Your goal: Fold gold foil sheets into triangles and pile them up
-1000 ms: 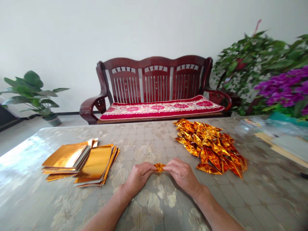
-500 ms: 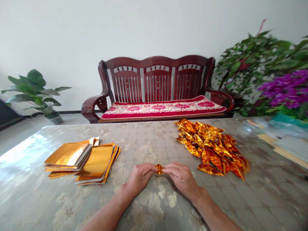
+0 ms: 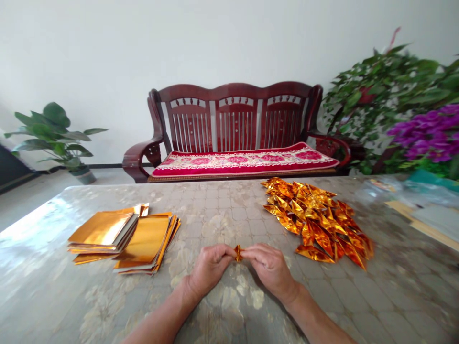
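Between my two hands is a small folded gold foil paper piece (image 3: 238, 253), pinched from both ends; its middle shows and its tips are hidden by fingers. My left hand (image 3: 212, 266) grips its left end with thumb and fingers together. At the right end, my right hand (image 3: 269, 265) pinches it the same way. To the right lies a heap of pointed, folded gold foil pieces (image 3: 315, 215). Two stacks of flat gold foil sheets rest on the left: one stack (image 3: 102, 229) partly overlaps the other stack (image 3: 145, 239).
A patterned table cover (image 3: 211, 205) spreads under everything. Clear plastic bags (image 3: 380, 186) and pale cardboard (image 3: 430, 220) lie at the right edge, below purple flowers (image 3: 430, 131). Beyond the table stand a wooden bench (image 3: 234, 119) and a potted plant (image 3: 59, 136) on the floor.
Both hands stay on the folded foil piece, which looks slightly narrower in the middle now. The view has shifted a little; the stacks and the heap lie as before.
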Available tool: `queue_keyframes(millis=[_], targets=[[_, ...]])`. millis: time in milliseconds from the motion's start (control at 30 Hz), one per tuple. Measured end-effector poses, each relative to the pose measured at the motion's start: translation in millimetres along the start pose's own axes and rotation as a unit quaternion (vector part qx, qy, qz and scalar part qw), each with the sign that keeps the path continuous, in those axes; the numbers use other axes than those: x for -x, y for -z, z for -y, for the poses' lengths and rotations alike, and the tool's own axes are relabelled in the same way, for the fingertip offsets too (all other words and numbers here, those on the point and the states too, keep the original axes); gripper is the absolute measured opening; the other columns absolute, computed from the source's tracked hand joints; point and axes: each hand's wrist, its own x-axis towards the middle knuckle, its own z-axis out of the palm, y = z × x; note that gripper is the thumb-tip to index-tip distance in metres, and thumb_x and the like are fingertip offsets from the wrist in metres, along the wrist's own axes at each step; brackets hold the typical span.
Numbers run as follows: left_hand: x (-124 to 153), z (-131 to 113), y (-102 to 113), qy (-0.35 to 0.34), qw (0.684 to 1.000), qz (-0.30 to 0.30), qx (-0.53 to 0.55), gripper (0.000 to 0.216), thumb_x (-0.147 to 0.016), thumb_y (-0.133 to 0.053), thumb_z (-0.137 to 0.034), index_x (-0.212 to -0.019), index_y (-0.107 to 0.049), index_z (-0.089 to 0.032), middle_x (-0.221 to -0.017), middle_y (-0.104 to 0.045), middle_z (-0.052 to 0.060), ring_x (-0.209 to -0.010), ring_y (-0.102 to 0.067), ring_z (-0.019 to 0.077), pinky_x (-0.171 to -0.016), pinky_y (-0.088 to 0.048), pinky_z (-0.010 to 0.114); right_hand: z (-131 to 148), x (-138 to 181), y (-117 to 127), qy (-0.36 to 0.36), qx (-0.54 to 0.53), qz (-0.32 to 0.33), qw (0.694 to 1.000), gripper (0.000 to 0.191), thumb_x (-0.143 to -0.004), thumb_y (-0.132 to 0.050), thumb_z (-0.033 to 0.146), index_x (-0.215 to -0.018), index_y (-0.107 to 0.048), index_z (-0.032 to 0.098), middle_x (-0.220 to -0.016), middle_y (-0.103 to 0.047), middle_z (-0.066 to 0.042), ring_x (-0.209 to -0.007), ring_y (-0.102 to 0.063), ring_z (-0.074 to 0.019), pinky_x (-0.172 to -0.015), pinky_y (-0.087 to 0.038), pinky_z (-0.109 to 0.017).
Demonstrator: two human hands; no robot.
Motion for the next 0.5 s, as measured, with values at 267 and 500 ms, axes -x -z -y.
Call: queue_keyframes(millis=[267,500], targets=[[4.3,-0.1,-0.3,-0.080,0.996,0.038,-0.018,0.024,-0.093,-0.052,-0.020,-0.077,-0.070,-0.020,-0.072,-0.072,0.000,-0.067,-0.067,0.0114,-0.066,-0.050,0.019,7.9,-2.5,-1.6,-0.002,-0.014,0.001,1.000,0.020,-0.093,-0.059,0.016,-0.091,-0.076,0.026,-0.080,-0.076,-0.001,-0.070,-0.071,-0.0144,-0.064,-0.056,-0.024],[6.5,1.5,-1.0,-0.168,0.983,0.046,-0.054,0.023,-0.092,-0.048,-0.010,-0.078,-0.063,-0.020,-0.070,-0.066,-0.001,-0.065,-0.064,0.0104,-0.064,-0.045,0.017,12.1,0.6,-4.2,-0.009,-0.019,0.003,1.000,0.023,-0.093,-0.056,0.015,-0.088,-0.075,0.026,-0.075,-0.074,-0.001,-0.067,-0.069,-0.0140,-0.062,-0.053,-0.023]])
